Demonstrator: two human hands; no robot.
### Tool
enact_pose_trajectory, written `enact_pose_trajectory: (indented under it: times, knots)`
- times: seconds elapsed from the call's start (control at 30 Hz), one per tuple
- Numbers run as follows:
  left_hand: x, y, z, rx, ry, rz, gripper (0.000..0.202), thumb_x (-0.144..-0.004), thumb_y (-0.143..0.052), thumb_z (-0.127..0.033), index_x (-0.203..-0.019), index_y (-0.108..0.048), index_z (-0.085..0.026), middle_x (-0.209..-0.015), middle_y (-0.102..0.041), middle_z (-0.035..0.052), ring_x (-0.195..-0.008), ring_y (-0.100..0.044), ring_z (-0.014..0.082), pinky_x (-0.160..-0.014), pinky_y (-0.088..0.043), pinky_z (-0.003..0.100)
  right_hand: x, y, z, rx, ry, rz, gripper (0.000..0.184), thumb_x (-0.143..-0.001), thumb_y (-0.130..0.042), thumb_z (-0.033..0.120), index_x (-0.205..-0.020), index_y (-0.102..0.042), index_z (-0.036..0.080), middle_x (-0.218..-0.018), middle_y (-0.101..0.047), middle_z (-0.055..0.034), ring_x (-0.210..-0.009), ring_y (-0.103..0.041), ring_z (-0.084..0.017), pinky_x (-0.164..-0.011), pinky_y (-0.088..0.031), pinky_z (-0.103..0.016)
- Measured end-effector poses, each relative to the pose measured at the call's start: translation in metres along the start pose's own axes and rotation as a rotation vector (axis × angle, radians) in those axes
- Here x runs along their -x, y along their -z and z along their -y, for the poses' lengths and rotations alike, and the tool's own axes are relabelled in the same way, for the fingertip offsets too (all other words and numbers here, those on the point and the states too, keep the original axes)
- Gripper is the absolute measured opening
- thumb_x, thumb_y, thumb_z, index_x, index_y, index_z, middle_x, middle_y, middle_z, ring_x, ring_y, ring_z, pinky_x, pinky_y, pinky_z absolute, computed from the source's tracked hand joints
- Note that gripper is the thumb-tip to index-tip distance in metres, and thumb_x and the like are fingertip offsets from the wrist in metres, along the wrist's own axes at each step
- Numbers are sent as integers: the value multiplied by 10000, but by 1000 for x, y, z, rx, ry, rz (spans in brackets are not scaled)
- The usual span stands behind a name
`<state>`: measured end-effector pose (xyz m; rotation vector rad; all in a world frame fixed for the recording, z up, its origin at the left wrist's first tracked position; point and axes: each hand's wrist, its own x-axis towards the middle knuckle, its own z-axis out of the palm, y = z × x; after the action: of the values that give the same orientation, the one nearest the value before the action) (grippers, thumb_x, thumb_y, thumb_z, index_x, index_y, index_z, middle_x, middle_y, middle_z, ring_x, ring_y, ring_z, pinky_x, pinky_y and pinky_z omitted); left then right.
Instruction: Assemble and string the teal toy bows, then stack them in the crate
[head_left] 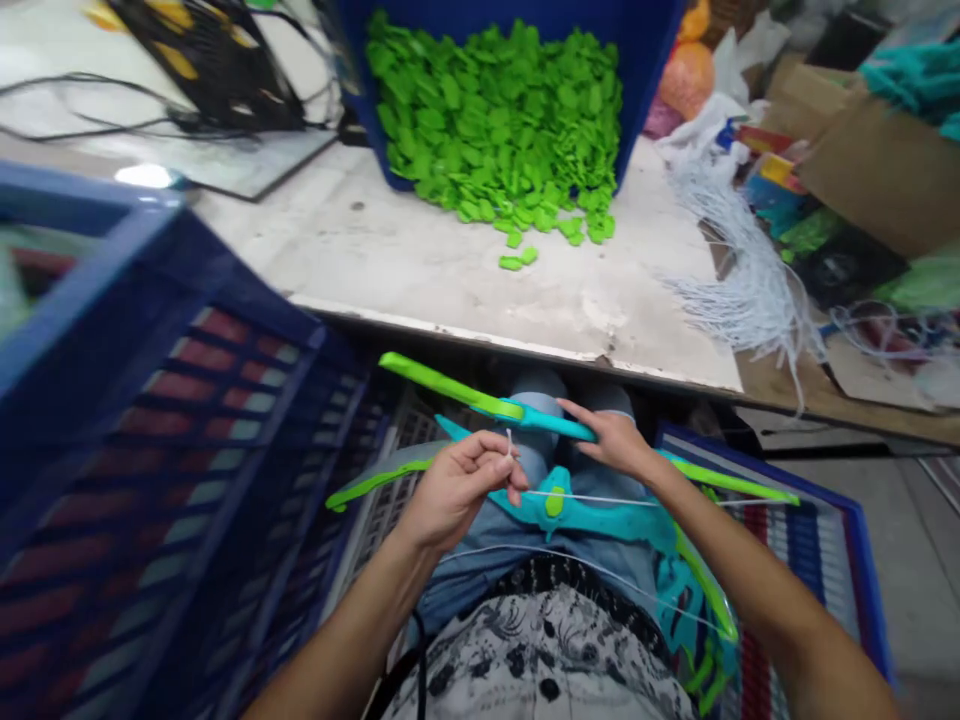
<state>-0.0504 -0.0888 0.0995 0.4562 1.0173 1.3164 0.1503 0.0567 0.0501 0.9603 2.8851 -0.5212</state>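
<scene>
A toy bow (559, 421) with a teal middle and bright green limbs lies across above my knees. My right hand (621, 440) is closed around its teal grip, with the index finger stretched along it. My left hand (461, 485) pinches the knotted end of a white string (592, 498). That string runs right, under my right forearm, to the tip of the green limb (757, 488). Below, on my lap, rests a second toy bow (600, 517), teal with a green piece at its centre and green limbs. A looser string (630, 583) hangs along its lower side.
A blue bin (645, 60) spills small green plastic pieces (502, 120) onto the worktable (420, 265). White strings (742, 270) lie bundled at the right, near cardboard boxes (877, 150). Blue crates stand at my left (150, 270) and right (862, 580). Cables (97, 85) trail at the back left.
</scene>
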Motion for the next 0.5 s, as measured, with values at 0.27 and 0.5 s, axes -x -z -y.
enact_pose_trajectory:
  times: [0.27, 0.5]
  knots:
    - [-21, 39, -32, -7, -341, -497, 334, -557, -838, -381, -709, -669, -135, -480, -516, -37, -446, -451, 70, -439, -335, 192, 4, -12, -34, -356, 13, 27, 518, -806, -630, 249, -1322, -587, 265, -978, -756, -4, -705, -693, -172, -699, -543, -256]
    - [-49, 43, -59, -268, -440, -609, 247, -610, -757, -350, -712, -727, -127, -480, -481, -36, -432, -342, 52, -403, -239, 196, 4, -10, -30, -375, 16, -20, 515, -777, -659, 239, -1288, -618, 285, -1000, -756, 4, -728, -718, -192, -708, -583, -272]
